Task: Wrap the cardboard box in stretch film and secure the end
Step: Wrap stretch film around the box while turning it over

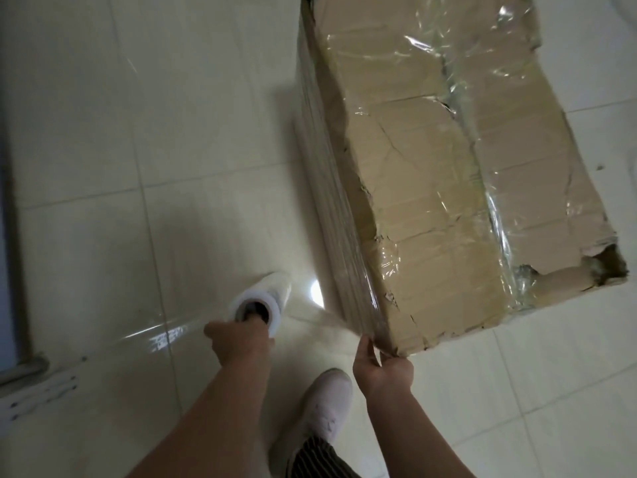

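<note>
Left hand [238,343] is gripping the film roll [256,307], fingers tucked into its core, near and left of the box. Right hand [382,367] is pinching the stretch film [331,317] at the near left corner of the cardboard box [431,201]. Film is running taut from roll to corner. The box is sitting on the tiled floor [138,150], right and far, its left side layered in wrap

Dim, flat indoor light. A hot glare spot on the glossy floor [103,167], glints across the stretch film [413,39] atop the cardboard box [431,201]. Soft focus throughout, tile lines bowing at the edges.
</note>
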